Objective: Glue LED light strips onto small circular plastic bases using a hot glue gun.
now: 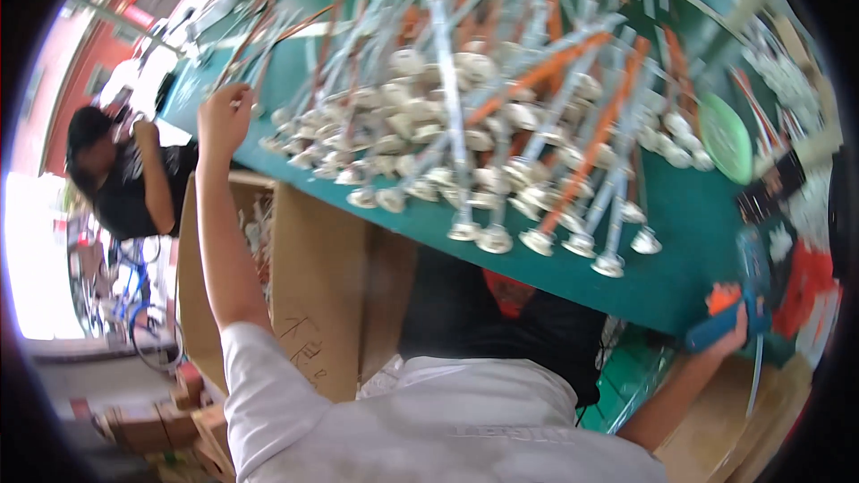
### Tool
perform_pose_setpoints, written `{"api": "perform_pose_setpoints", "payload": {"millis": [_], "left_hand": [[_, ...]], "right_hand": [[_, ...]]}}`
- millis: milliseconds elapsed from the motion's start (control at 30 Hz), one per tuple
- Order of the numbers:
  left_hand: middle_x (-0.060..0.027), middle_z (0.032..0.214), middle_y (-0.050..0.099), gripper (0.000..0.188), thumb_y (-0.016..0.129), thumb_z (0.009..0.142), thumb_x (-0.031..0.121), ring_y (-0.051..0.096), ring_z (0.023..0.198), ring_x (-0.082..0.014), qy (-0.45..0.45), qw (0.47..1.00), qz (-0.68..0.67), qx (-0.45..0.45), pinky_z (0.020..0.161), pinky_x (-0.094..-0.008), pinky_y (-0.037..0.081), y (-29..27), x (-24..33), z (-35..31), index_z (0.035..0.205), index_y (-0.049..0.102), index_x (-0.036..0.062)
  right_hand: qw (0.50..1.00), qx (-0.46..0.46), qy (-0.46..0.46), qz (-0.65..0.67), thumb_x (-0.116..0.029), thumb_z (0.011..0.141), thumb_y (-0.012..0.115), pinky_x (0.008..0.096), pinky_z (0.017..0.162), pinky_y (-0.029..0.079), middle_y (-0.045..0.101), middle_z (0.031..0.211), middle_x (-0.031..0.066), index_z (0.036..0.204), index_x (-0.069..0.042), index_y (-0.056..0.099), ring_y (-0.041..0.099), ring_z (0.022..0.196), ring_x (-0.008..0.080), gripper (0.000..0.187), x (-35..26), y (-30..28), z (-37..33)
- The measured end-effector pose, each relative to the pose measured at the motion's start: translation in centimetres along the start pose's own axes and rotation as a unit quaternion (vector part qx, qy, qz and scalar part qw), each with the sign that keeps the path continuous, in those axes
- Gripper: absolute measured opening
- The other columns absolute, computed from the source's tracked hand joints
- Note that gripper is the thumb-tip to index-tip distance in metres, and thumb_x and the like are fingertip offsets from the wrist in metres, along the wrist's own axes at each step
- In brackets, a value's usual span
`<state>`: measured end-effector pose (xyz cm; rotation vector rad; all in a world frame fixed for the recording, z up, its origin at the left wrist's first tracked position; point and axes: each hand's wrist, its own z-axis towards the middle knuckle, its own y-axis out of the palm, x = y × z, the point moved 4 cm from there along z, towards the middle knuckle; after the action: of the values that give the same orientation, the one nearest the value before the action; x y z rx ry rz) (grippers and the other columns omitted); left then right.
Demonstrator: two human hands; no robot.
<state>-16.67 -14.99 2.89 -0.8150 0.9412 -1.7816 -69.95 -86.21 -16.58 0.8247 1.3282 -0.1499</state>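
At the table's left edge my left hand [225, 116] is raised with its fingers curled closed. What it holds, if anything, I cannot make out; thin brown and grey strips [259, 40] lie just beyond it. At the right edge my right hand [735, 336] is wrapped round the handle of a blue glue gun [757, 270] with an orange trigger. Its nozzle points away from me, and a pale cord hangs below. Between the hands a large heap of white round-based pieces [420, 129], with long grey and orange strips attached, covers the green table [689, 259].
A tall open cardboard box [322, 277] stands against the table below my left arm. A green oval dish [725, 138] and a dark box [769, 188] sit at the right. Another person [134, 170] in black is at the far left, near a blue bicycle [148, 313].
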Motion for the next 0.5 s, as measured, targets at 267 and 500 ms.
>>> {"api": "perform_pose_setpoints", "payload": {"millis": [267, 500], "left_hand": [[-0.0228, 0.109, 0.071, 0.028, 0.069, 0.085, 0.019, 0.065, 0.108, -0.0413, -0.078, 0.978, 0.170, -0.095, 0.090, -0.0492, 0.054, 6.8, -10.8, 6.2, 0.107, 0.072, 0.0027], [-0.0213, 0.118, 0.069, 0.026, 0.062, 0.089, 0.015, 0.067, 0.110, -0.0397, -0.146, 0.927, 0.290, -0.188, 0.093, -0.0487, 0.055, 8.9, -13.4, 6.5, 0.111, 0.071, 0.0063]], "right_hand": [[0.999, -0.032, 0.007, 0.024, -0.026, 0.104, 0.048, 0.0407, 0.091, 0.047, 0.053, 0.119, 0.0137, 0.124, 0.000, 0.048, 0.050, 0.124, 0.0301, 0.033, -0.3, 1.9, 1.8], [1.000, 0.003, 0.003, -0.004, -0.026, 0.104, 0.048, 0.0371, 0.090, 0.051, 0.055, 0.117, 0.0138, 0.123, 0.000, 0.050, 0.053, 0.123, 0.0309, 0.033, 0.1, 2.2, 1.9]]}}
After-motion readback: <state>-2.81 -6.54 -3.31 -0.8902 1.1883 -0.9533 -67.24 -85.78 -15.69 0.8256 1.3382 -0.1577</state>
